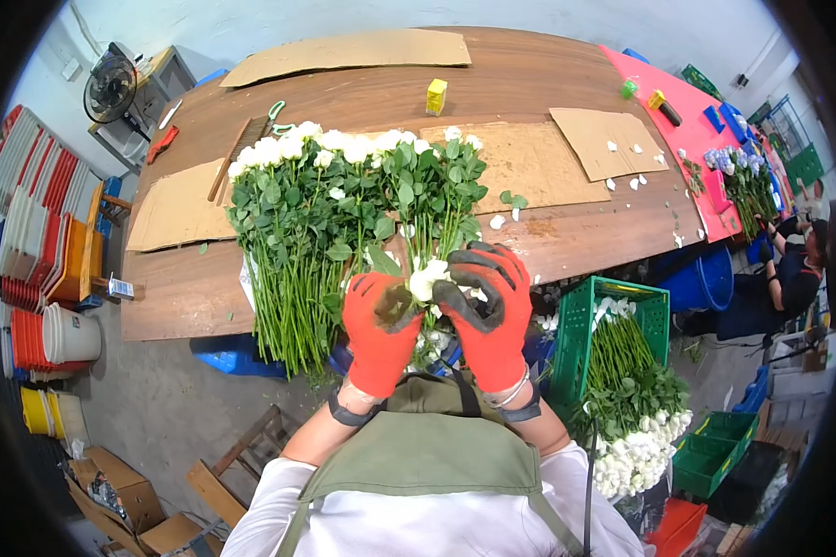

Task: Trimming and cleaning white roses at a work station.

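Observation:
A single white rose (428, 278) is held in front of my chest, just past the table's near edge. My left hand (384, 334), in a red glove with dark fingertips, grips it below the bloom; the stem there is hidden. From the other side, the gloved fingers of my right hand (489, 317) close on the bloom's outer petals. A green leaf (383, 261) sticks up beside my left fingers. Beyond both hands, white roses with long green stems (289, 299) lie in a row, blooms pointing away and stems overhanging the near edge.
Cardboard sheets (529, 163), a yellow box (436, 97) and green-handled scissors (276, 111) are on the wooden table (181, 292). At right stands a green crate (578, 334) with more white roses (634, 452). A co-worker (787, 278) is beyond a blue bin (703, 278).

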`<state>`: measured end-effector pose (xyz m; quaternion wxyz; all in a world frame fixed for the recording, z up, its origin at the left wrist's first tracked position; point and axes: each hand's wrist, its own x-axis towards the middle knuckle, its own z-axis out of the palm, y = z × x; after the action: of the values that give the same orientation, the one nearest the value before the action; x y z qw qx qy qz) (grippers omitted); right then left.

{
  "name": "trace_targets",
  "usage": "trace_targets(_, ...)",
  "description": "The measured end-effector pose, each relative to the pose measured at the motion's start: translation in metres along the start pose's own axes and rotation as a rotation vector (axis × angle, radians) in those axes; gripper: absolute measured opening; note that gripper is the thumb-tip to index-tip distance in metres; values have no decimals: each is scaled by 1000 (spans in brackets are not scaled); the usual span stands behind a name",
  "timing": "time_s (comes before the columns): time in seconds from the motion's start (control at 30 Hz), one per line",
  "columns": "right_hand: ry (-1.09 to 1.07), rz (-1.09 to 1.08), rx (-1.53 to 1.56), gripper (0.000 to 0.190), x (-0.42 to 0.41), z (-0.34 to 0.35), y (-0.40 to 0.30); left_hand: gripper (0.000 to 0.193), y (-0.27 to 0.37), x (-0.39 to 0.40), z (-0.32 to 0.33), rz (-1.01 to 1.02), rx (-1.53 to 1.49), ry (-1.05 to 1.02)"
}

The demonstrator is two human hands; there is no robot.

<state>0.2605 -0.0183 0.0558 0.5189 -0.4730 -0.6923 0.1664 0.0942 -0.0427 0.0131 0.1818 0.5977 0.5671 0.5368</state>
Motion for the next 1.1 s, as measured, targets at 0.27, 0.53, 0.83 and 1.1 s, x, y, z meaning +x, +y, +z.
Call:
trace_targets(0.27,63,168,531,32,-7,13,14,33,-1,1,4,-468,-582,77)
trace_targets(0.53,-372,455,647,84,-43,24,77,24,-28,32,-13,-510,-659,131)
trace_targets(0.83,-420,770,734,69,-94,31,130,26,-82,93,-10,-452,-781,411)
trace_targets(1.1,315,698,360,46,-81,17,276,35,-184,-2,114,-300,143,-306)
